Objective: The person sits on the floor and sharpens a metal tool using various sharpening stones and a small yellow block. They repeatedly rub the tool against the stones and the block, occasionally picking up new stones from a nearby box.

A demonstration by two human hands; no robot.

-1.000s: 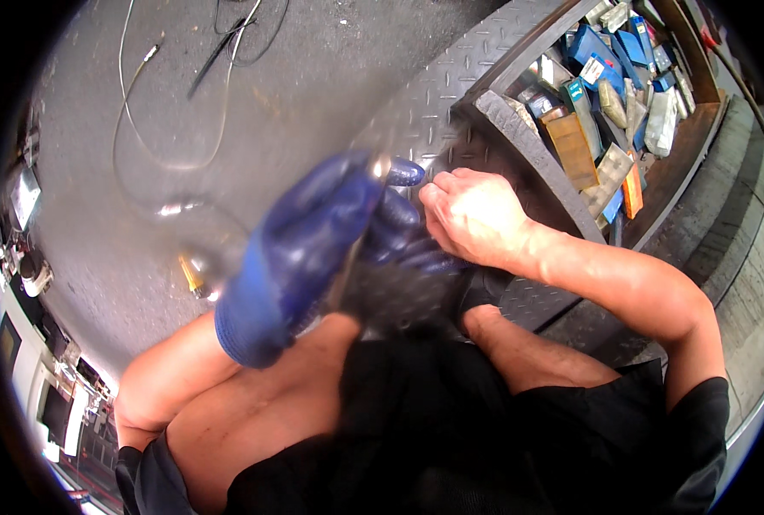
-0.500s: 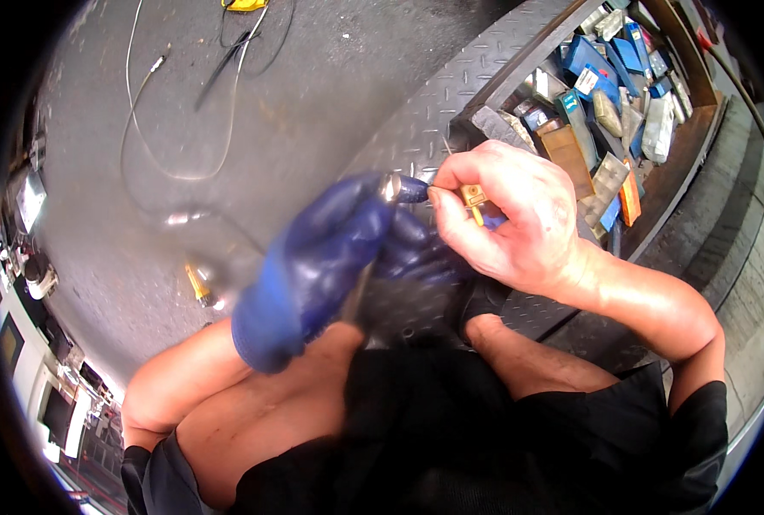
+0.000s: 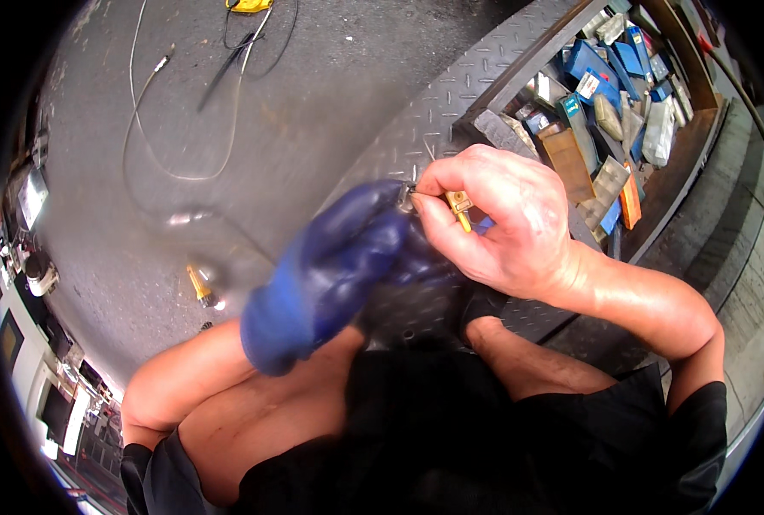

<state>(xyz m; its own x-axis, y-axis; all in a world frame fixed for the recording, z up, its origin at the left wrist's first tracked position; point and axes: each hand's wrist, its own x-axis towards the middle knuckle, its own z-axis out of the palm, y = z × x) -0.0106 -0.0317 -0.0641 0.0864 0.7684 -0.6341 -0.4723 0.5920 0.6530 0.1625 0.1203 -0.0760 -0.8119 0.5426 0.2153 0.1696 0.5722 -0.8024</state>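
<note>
A blue rubber glove covers my left hand (image 3: 339,245). Its thumb and fingertip are closed on a small metal piece (image 3: 406,196). My bare right hand (image 3: 511,215) meets it there, thumb and forefinger pinched together at the piece. Within the curled right fingers sits a small tool with a yellow handle (image 3: 458,204). A thin bent metal rod (image 3: 431,146) sticks up past the right forefinger; whether it belongs to that tool is hidden. More dark blue rubber (image 3: 429,253) shows under my hands; I cannot tell whether it is a second glove.
At the right stands an open wooden-sided box (image 3: 532,60) crowded with blue, clear and orange plastic cases (image 3: 592,73). Beneath is a metal tread plate (image 3: 438,103). A looping cable (image 3: 227,146) and a yellow flashlight-like object (image 3: 198,285) lie on the grey floor at the left.
The right hand has shifted slightly left, its fingertips now at the metal piece. The gloved left hand has moved a little right. The yellow handle has tilted and moved left with the right hand.
</note>
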